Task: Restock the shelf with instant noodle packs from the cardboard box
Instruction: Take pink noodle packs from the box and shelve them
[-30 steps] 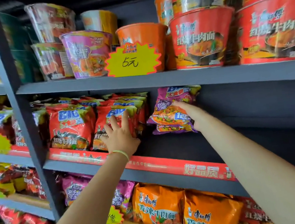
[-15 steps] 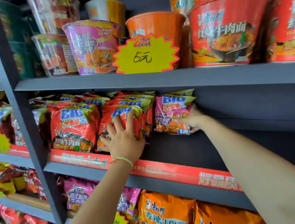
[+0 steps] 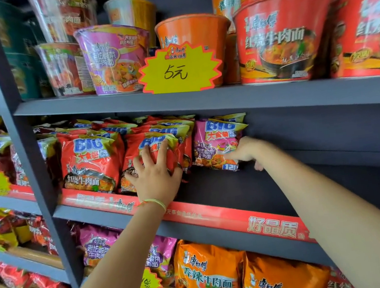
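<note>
Fingers of my right hand [image 3: 246,151] curl on the purple noodle pack [image 3: 218,143], gripping its lower right corner, pack upright on the shelf [image 3: 227,187]. My left hand [image 3: 155,170], fingers spread, presses the red pack [image 3: 154,156] just beside it.

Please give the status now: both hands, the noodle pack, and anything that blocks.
Left hand spread, pressing red packs. Right hand holds the pink pack, upright beside the red row. Shelf to its right bare; nothing blocking.
</note>
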A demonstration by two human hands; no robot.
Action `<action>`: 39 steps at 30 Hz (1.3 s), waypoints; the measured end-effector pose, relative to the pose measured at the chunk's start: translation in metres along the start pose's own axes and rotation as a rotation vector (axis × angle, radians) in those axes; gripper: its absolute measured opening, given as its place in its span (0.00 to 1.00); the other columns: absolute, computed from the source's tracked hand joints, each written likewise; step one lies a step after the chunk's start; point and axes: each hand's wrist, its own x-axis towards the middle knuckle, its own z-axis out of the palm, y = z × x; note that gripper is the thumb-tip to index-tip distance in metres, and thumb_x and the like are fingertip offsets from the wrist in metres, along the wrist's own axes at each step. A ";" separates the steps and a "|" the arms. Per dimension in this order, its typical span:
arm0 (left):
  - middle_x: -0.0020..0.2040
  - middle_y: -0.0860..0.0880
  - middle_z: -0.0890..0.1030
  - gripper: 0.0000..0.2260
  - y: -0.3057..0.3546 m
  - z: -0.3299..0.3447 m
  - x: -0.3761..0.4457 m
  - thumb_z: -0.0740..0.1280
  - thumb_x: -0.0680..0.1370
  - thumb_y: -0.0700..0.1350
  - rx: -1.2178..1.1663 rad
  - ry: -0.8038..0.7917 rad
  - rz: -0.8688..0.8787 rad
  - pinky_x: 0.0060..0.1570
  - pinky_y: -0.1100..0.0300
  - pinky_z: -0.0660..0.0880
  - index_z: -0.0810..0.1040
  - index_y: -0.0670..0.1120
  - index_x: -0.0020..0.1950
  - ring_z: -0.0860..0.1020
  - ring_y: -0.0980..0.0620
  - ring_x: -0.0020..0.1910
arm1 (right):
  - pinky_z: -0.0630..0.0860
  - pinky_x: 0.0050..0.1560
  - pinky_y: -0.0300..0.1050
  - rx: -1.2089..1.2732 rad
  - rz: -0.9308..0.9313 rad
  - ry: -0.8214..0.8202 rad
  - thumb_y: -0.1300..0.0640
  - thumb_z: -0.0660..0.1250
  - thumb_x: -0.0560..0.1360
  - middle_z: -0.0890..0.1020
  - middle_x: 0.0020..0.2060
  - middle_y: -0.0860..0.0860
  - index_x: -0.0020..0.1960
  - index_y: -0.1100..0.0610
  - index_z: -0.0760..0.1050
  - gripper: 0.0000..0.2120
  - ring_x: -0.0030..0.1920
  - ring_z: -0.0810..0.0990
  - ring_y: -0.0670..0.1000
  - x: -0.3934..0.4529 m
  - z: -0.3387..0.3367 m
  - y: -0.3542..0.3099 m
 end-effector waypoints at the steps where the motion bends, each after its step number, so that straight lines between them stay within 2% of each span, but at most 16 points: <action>1: 0.78 0.44 0.58 0.31 0.000 -0.003 0.000 0.61 0.77 0.61 -0.041 -0.006 -0.012 0.67 0.31 0.59 0.52 0.64 0.78 0.57 0.38 0.75 | 0.75 0.47 0.48 -0.061 -0.021 0.042 0.40 0.64 0.79 0.77 0.53 0.60 0.60 0.62 0.72 0.25 0.51 0.80 0.59 -0.010 -0.004 -0.003; 3: 0.78 0.46 0.60 0.27 -0.001 -0.007 0.000 0.60 0.78 0.61 -0.133 -0.019 -0.022 0.69 0.33 0.57 0.55 0.65 0.77 0.57 0.40 0.75 | 0.74 0.39 0.46 -0.097 -0.105 0.163 0.41 0.63 0.79 0.77 0.43 0.57 0.45 0.59 0.72 0.19 0.40 0.78 0.56 -0.021 -0.003 -0.012; 5: 0.76 0.46 0.63 0.24 -0.005 -0.015 -0.002 0.61 0.79 0.59 -0.284 -0.015 -0.014 0.70 0.35 0.60 0.61 0.63 0.75 0.61 0.40 0.74 | 0.71 0.34 0.45 -0.095 -0.248 0.327 0.44 0.61 0.79 0.75 0.32 0.54 0.34 0.57 0.68 0.20 0.36 0.77 0.57 -0.035 0.004 -0.026; 6: 0.74 0.45 0.66 0.23 -0.009 -0.022 -0.003 0.62 0.79 0.57 -0.379 0.001 -0.006 0.69 0.37 0.63 0.65 0.59 0.74 0.63 0.41 0.73 | 0.68 0.32 0.46 -0.063 -0.357 0.387 0.45 0.61 0.79 0.73 0.29 0.54 0.32 0.57 0.67 0.21 0.35 0.75 0.57 -0.046 0.011 -0.036; 8: 0.66 0.44 0.73 0.20 -0.024 -0.040 -0.010 0.62 0.76 0.52 -0.461 0.064 0.025 0.62 0.43 0.71 0.75 0.51 0.67 0.71 0.42 0.66 | 0.71 0.34 0.49 0.109 -0.615 0.402 0.46 0.61 0.80 0.76 0.30 0.54 0.34 0.58 0.73 0.20 0.35 0.76 0.57 -0.074 0.031 -0.061; 11: 0.50 0.48 0.81 0.14 -0.068 -0.069 -0.035 0.61 0.73 0.50 -0.433 0.138 0.009 0.47 0.52 0.76 0.83 0.48 0.52 0.79 0.46 0.48 | 0.71 0.36 0.52 0.340 -0.925 0.262 0.49 0.63 0.80 0.78 0.30 0.53 0.37 0.59 0.76 0.18 0.34 0.75 0.53 -0.106 0.075 -0.100; 13: 0.47 0.50 0.81 0.10 -0.110 -0.086 -0.062 0.64 0.75 0.48 -0.341 0.154 -0.074 0.42 0.54 0.76 0.83 0.48 0.50 0.78 0.50 0.43 | 0.69 0.37 0.52 0.382 -1.017 0.144 0.51 0.64 0.80 0.75 0.28 0.53 0.36 0.60 0.75 0.17 0.32 0.72 0.52 -0.116 0.115 -0.131; 15: 0.51 0.50 0.78 0.07 -0.164 -0.100 -0.092 0.66 0.77 0.47 -0.169 0.107 -0.177 0.42 0.53 0.76 0.81 0.49 0.53 0.78 0.49 0.44 | 0.70 0.38 0.53 0.367 -1.068 0.043 0.52 0.64 0.80 0.75 0.28 0.56 0.36 0.61 0.74 0.17 0.32 0.73 0.54 -0.122 0.158 -0.166; 17: 0.54 0.48 0.76 0.09 -0.226 -0.113 -0.126 0.65 0.78 0.49 -0.038 -0.049 -0.318 0.46 0.51 0.77 0.80 0.50 0.56 0.78 0.46 0.48 | 0.74 0.39 0.54 0.313 -1.095 -0.057 0.51 0.64 0.80 0.77 0.31 0.56 0.37 0.61 0.75 0.17 0.35 0.76 0.57 -0.132 0.205 -0.206; 20: 0.50 0.48 0.75 0.09 -0.318 -0.136 -0.187 0.66 0.77 0.48 0.020 -0.204 -0.550 0.50 0.52 0.76 0.81 0.49 0.55 0.79 0.44 0.51 | 0.76 0.43 0.53 0.207 -1.169 -0.225 0.51 0.65 0.79 0.81 0.34 0.57 0.40 0.60 0.78 0.15 0.39 0.79 0.58 -0.160 0.276 -0.271; 25: 0.53 0.47 0.78 0.09 -0.453 -0.194 -0.285 0.66 0.77 0.51 0.062 -0.143 -0.827 0.55 0.52 0.75 0.82 0.51 0.53 0.79 0.45 0.52 | 0.70 0.39 0.48 0.105 -1.343 -0.491 0.52 0.64 0.80 0.77 0.32 0.50 0.40 0.58 0.77 0.13 0.36 0.75 0.51 -0.229 0.389 -0.392; 27: 0.51 0.48 0.78 0.10 -0.507 -0.219 -0.320 0.64 0.76 0.52 0.066 -0.061 -0.916 0.54 0.51 0.76 0.82 0.51 0.51 0.79 0.46 0.52 | 0.71 0.41 0.48 0.058 -1.400 -0.568 0.52 0.64 0.80 0.79 0.34 0.49 0.42 0.56 0.78 0.11 0.38 0.77 0.50 -0.261 0.435 -0.446; 31: 0.47 0.48 0.80 0.08 -0.617 -0.266 -0.390 0.67 0.75 0.49 0.174 0.116 -1.091 0.48 0.51 0.77 0.83 0.49 0.47 0.79 0.45 0.48 | 0.73 0.45 0.48 -0.020 -1.500 -0.728 0.53 0.65 0.79 0.81 0.39 0.47 0.43 0.52 0.79 0.08 0.43 0.78 0.50 -0.335 0.529 -0.552; 33: 0.45 0.46 0.81 0.13 -0.661 -0.284 -0.422 0.62 0.73 0.53 0.235 0.130 -1.189 0.47 0.50 0.77 0.83 0.49 0.45 0.79 0.43 0.47 | 0.72 0.46 0.46 -0.042 -1.542 -0.789 0.55 0.65 0.79 0.81 0.42 0.49 0.45 0.52 0.79 0.06 0.45 0.77 0.50 -0.370 0.573 -0.594; 36: 0.43 0.44 0.81 0.18 -0.719 -0.304 -0.463 0.57 0.72 0.56 0.330 0.009 -1.313 0.45 0.49 0.76 0.82 0.47 0.45 0.81 0.40 0.46 | 0.68 0.46 0.43 -0.096 -1.584 -0.845 0.58 0.64 0.78 0.81 0.46 0.53 0.50 0.57 0.80 0.06 0.48 0.77 0.52 -0.414 0.632 -0.640; 39: 0.53 0.43 0.81 0.13 -0.760 -0.316 -0.487 0.60 0.79 0.53 0.321 -0.210 -1.497 0.51 0.51 0.73 0.79 0.47 0.53 0.79 0.42 0.56 | 0.71 0.50 0.45 -0.174 -1.620 -0.867 0.58 0.63 0.79 0.80 0.49 0.54 0.54 0.59 0.80 0.08 0.51 0.77 0.54 -0.446 0.688 -0.677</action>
